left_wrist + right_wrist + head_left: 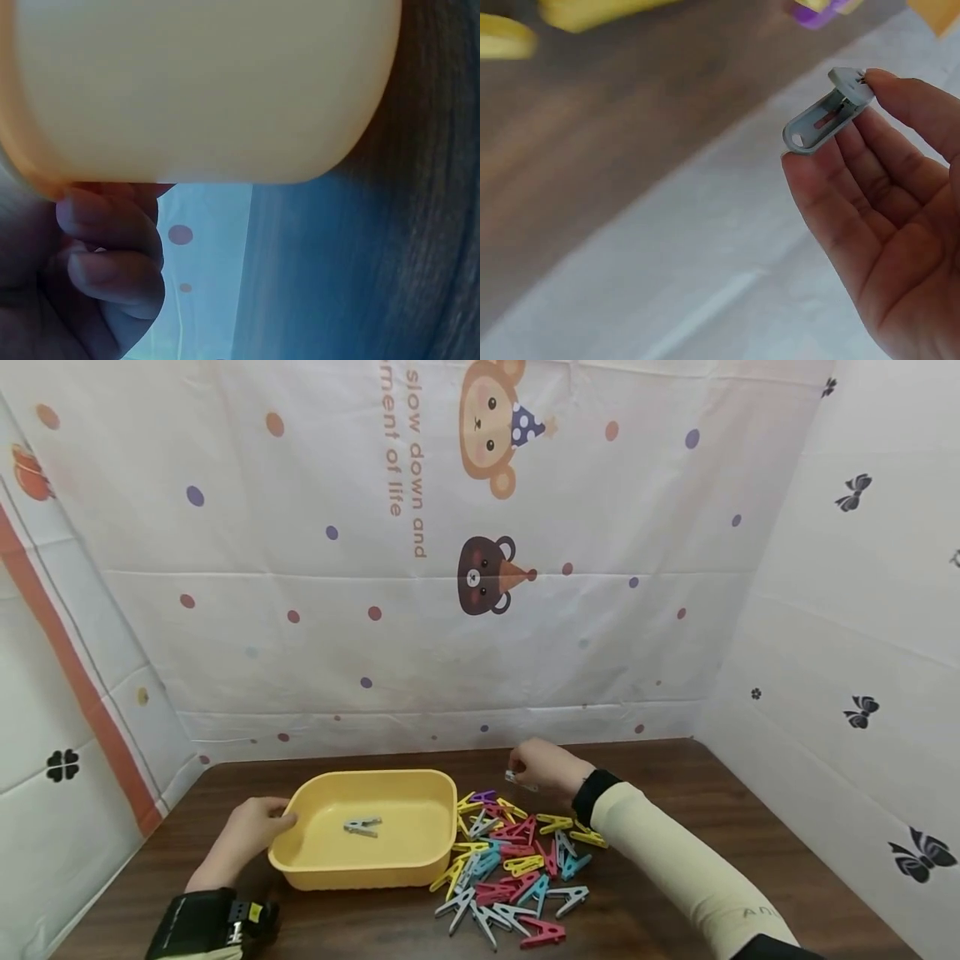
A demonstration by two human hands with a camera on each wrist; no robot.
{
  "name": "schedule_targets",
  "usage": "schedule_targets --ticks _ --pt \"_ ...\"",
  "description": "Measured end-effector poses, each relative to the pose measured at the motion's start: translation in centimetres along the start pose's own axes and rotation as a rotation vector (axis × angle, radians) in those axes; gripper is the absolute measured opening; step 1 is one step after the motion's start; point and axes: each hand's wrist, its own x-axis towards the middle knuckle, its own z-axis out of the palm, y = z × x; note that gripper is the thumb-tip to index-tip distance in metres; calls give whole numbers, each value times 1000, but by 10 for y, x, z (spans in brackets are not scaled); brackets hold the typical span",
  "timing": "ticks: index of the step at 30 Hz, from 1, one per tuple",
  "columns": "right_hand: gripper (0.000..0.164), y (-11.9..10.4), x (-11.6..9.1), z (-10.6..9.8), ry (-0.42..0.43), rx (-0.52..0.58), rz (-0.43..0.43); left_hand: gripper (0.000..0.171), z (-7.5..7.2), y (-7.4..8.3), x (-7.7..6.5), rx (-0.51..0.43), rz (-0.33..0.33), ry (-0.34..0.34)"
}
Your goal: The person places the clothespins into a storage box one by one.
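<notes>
A yellow plastic basin stands on the table, with one grey clothespin lying inside it. My left hand grips the basin's left rim; in the left wrist view its curled fingers lie against the basin wall. Behind the clothespin pile, raised over the back of the table, my right hand pinches a grey clothespin between thumb and fingers. Directly right of the basin spreads a heap of clothespins in red, yellow, blue, grey and purple, among them a red clothespin at the front.
The dark wooden table ends at a white printed cloth behind it. Another white sheet hangs along the right side, and one more stands on the left. Yellow clothespins lie close under the right wrist.
</notes>
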Motion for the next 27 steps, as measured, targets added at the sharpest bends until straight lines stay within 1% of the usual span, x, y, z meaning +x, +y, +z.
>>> schedule_targets --ticks 3,7,10,12,15,18,21,24,27 --pt "10 -17 11 -18 16 -48 -50 38 0 1 0 3 -4 0" --pt "11 -48 29 -40 46 -96 -114 37 -2 1 0 17 1 9" --pt "11 -76 40 -52 66 -136 -173 37 -3 0 0 34 12 20" --pt "12 -94 47 -56 73 -155 -211 38 -4 -1 0 42 20 29" --pt "12 -121 57 -55 65 -170 -244 37 -4 -3 0 34 16 44" --pt "12 -144 68 -48 34 -183 -254 32 -3 -4 0 12 7 53" --pt "12 -165 78 -39 -9 -205 -266 26 -1 -4 -2 -8 5 56" --pt "10 -181 87 -31 -41 -226 -305 22 1 -4 -3 -23 14 60" --pt "22 -193 95 -22 -72 -201 -322 20 2 -1 -2 -35 11 64"
